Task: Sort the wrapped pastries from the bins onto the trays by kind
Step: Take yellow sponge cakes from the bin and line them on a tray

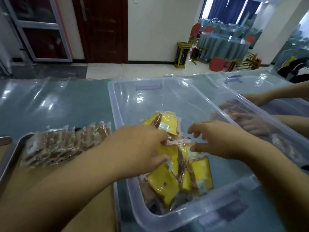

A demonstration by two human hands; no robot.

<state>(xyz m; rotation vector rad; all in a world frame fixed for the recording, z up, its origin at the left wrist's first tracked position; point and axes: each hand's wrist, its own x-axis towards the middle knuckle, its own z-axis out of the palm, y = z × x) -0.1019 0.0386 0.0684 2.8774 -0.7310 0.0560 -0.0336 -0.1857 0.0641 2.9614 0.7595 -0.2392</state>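
Note:
A clear plastic bin (117, 104) sits in front of me, holding several wrapped pastries, some yellow (164, 185) and some brown (181, 166). My left hand (138, 146) reaches into the bin and grips a wrapped yellow pastry (167, 152) between thumb and fingers. My right hand (219, 139) hovers over the same pile with fingers loosely curled, its fingertips at the wrappers; whether it holds one I cannot tell. To the left, a metal tray (10, 158) carries a row of wrapped brown pastries (63, 144).
A second clear bin (260, 82) stands to the right, where another person's hands (250, 121) work among wrapped pastries. The table has a grey-blue cover under clear plastic (50, 104). Chairs and a draped table stand far behind.

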